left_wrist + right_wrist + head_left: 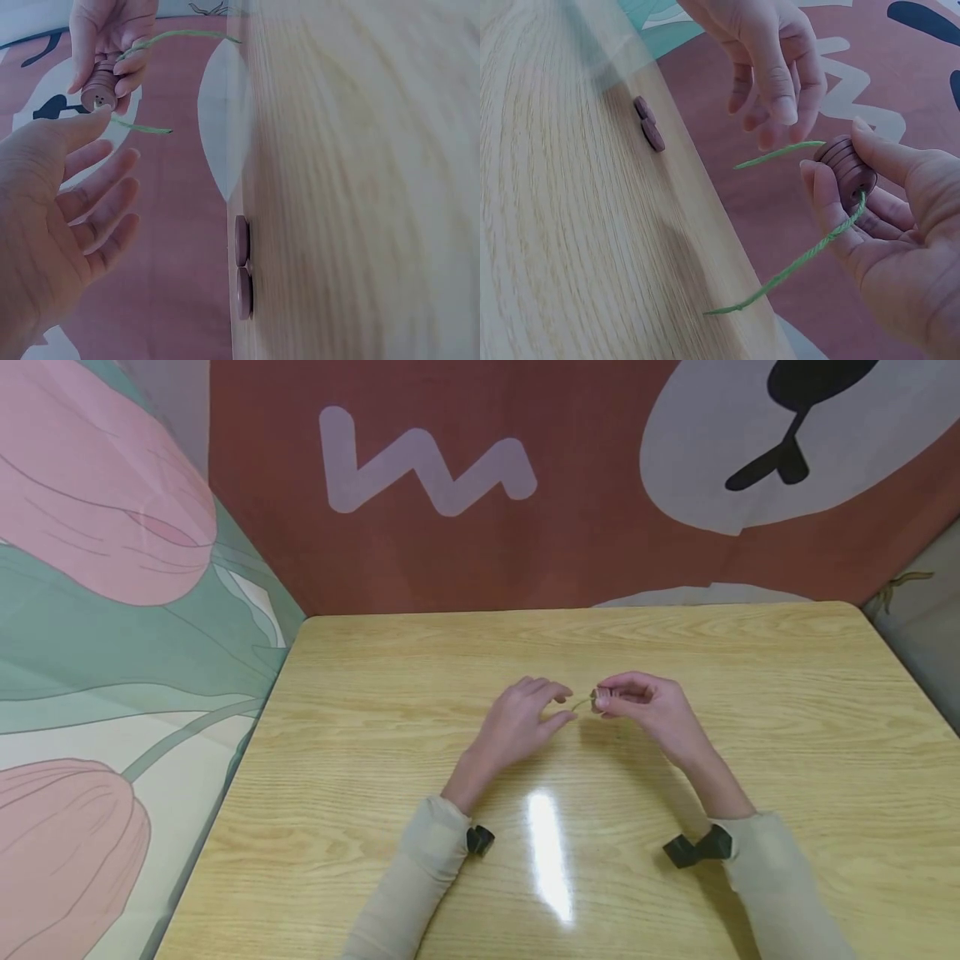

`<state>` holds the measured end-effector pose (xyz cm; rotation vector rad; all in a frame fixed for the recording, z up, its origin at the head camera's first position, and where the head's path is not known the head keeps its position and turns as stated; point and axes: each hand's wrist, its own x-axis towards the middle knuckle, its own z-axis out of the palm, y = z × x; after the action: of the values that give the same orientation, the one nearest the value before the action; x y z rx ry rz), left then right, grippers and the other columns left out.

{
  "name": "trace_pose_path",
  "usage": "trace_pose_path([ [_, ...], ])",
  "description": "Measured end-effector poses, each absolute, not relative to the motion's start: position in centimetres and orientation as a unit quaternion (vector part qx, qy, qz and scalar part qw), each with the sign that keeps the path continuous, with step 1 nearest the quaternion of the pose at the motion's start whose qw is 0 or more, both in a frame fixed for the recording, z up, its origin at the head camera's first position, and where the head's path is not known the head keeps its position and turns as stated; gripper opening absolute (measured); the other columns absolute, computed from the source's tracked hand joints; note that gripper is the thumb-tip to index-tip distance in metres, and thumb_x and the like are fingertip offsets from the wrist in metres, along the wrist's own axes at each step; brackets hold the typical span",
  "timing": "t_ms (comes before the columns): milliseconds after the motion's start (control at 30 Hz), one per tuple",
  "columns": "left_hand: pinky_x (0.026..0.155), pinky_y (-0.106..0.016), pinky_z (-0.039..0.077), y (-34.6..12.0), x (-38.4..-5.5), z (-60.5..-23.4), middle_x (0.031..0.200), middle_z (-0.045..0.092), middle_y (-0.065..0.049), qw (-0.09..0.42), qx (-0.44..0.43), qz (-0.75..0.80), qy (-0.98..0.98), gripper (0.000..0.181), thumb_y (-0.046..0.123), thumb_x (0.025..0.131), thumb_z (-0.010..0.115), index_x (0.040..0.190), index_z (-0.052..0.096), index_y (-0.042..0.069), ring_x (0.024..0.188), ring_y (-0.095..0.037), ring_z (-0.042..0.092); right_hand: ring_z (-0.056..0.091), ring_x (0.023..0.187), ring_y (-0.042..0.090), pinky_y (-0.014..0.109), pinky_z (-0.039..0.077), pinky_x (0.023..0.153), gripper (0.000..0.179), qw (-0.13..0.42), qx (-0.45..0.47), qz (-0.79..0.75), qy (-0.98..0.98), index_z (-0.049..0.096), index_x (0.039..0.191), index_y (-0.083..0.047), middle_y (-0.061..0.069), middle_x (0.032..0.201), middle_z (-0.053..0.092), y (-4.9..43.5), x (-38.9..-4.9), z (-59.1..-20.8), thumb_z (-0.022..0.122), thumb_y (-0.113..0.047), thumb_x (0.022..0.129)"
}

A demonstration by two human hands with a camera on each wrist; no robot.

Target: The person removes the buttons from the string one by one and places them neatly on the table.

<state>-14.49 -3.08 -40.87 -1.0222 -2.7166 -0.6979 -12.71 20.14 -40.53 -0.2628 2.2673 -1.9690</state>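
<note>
A: What's on your right wrist feed?

B: I see the right hand (911, 259) pinching a brown button stack (846, 166) between thumb and fingers, up off the desk (555, 187). A green string (802, 259) runs through it and comes out at both ends. The left hand (769, 56) is just beside, its fingers loosely bent. Two loose buttons (652, 135) lie close together on the desk.

A: And the left wrist?

B: There I get the end face of the button stack, holes showing, next to the left thumb. The thumb overlaps the string; from this angle I can't honestly say whether they touch. The other fingers are spread and slightly curved. I have the loose buttons nearly edge-on.

A: Head camera?

B: From above, I have both hands over the desk, the button stack at the right fingertips, the left thumb and fingers parted by one string end. Pale sleeves (412, 877) reach in, a dark mount (680, 852) at each wrist. Behind the desk, a red-brown wall (270, 485) carries a pale zigzag (427, 468).
</note>
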Motion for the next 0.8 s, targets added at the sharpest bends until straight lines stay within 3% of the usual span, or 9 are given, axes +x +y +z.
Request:
trace_pose_path([
  [133,0.09,-0.029,0.054,-2.9,-14.4,-40.8,0.112,0.074,-0.003,0.09,-0.345,-0.248,-0.901,0.033,0.032,0.099,0.072,0.122,0.072,0.008,0.101,-0.017,0.067,0.075,0.091,0.022,0.04,0.061,0.085,0.033,0.056,-0.091,-0.651,0.751,0.066,0.119,0.013,0.006,0.102,0.075,20.1,-12.6,-40.4,0.073,-0.012,0.099],
  [367,0.104,-0.032,0.05,-2.4,-14.4,-40.8,0.117,0.074,-0.005,0.106,-0.357,-0.265,-0.889,0.034,0.031,0.098,0.074,0.122,0.072,0.007,0.104,-0.017,0.069,0.074,0.086,0.015,0.034,0.062,0.081,0.03,0.036,-0.106,-0.659,0.744,0.066,0.117,0.016,0.007,0.097,0.076,20.2,-12.7,-40.4,0.069,-0.01,0.101],
  [500,0.104,-0.032,0.05,-2.2,-14.5,-40.8,0.117,0.074,-0.005,0.108,-0.359,-0.272,-0.886,0.034,0.031,0.098,0.075,0.121,0.072,0.007,0.103,-0.017,0.069,0.073,0.086,0.016,0.03,0.061,0.078,0.028,0.03,-0.112,-0.668,0.735,0.067,0.115,0.016,0.009,0.094,0.076,20.1,-12.8,-40.5,0.068,-0.009,0.101],
  [800,0.084,-0.025,0.056,-1.8,-14.5,-41.0,0.115,0.074,-0.005,0.137,-0.362,-0.301,-0.872,0.035,0.03,0.095,0.078,0.12,0.073,0.006,0.099,-0.017,0.069,0.074,0.087,0.017,0.032,0.061,0.08,0.029,0.031,-0.108,-0.654,0.748,0.068,0.115,0.013,0.011,0.096,0.076,20.2,-12.8,-40.5,0.068,-0.013,0.102],
])
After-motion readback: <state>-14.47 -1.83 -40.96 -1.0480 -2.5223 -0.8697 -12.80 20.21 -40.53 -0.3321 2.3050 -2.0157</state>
